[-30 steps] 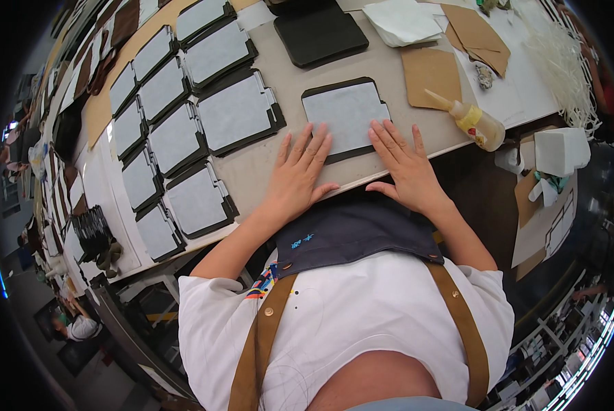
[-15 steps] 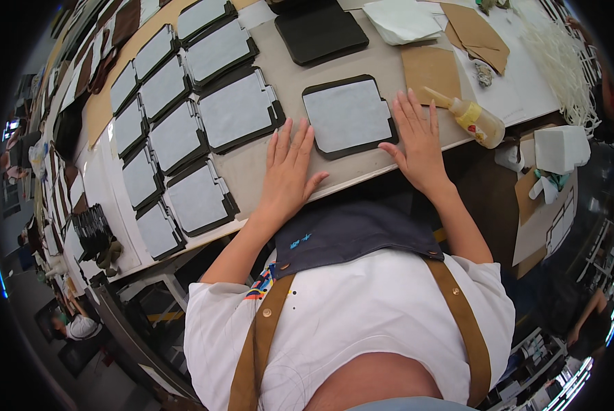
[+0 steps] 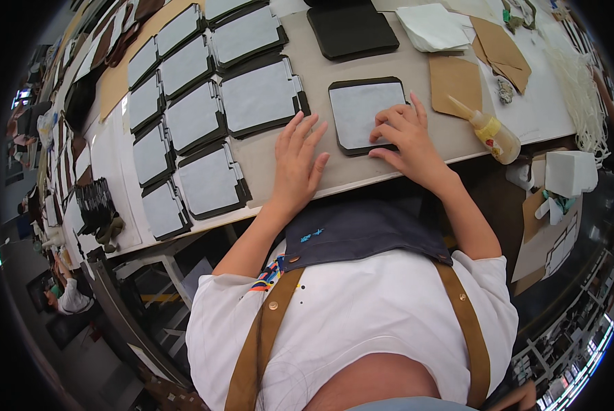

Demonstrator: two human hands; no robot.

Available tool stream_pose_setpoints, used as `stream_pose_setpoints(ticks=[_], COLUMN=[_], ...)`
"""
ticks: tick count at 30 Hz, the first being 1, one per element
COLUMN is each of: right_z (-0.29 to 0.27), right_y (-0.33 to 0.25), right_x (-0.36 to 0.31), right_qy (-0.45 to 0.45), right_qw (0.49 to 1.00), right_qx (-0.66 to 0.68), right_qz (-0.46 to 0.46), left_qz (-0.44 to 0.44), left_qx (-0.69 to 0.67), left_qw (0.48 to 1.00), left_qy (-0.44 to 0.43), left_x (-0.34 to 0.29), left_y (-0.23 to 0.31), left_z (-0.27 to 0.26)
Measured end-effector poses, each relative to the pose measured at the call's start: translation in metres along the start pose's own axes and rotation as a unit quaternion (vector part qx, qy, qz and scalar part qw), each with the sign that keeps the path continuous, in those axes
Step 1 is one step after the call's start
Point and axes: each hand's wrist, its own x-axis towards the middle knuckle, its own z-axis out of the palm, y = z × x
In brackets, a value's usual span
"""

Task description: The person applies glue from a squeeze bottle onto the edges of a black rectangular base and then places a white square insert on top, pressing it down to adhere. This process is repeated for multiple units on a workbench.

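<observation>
On the table before me lies a black-edged panel with a pale grey rounded-square sheet on top (image 3: pixel 364 106). My right hand (image 3: pixel 411 145) reaches over the panel's lower right corner, its fingers bent and apart, the thumb near the front edge. That corner is partly hidden under the hand. To the left of the panel, my left hand (image 3: pixel 295 164) is open and empty, fingers pointing away from me and thumb out to the side. Beyond it, several similar grey-and-black panels (image 3: pixel 260 94) lie in overlapping rows.
Farther back is a stack of plain black pieces (image 3: pixel 353 31). A glue bottle with a long nozzle (image 3: pixel 493 135) lies at the right, near brown card pieces (image 3: pixel 454 85), white sheets (image 3: pixel 430 29) and pale strings (image 3: pixel 577 103). The table's front edge (image 3: pixel 348 190) runs before my apron.
My right hand has moved left from beside the panel onto its corner, and its straight fingers have bent. The left hand stays open beside it. The whole view has shifted slightly.
</observation>
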Motion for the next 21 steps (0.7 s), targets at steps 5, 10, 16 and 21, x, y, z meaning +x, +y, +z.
stream_pose_setpoints(ticks=[5,10,16,21], right_z=[-0.001,0.002,0.008,-0.004], right_y=[-0.005,-0.026,-0.033,-0.014], right_x=[0.001,-0.01,-0.021,-0.028], right_qy=[0.055,0.16,0.139,0.2], right_qw=[0.998,0.982,0.988,0.975], right_qx=[-0.022,-0.063,-0.043,-0.073], right_qz=[-0.015,-0.072,-0.045,0.058], left_qz=[-0.127,-0.342,-0.275,-0.295], left_qx=[-0.158,-0.492,-0.327,-0.206], left_qw=[0.978,0.797,0.903,0.928], left_qy=[-0.041,-0.079,-0.04,0.097], left_x=[-0.004,0.033,0.038,0.032], left_y=[-0.003,0.006,-0.022,-0.077], left_z=[0.0,-0.007,-0.016,-0.091])
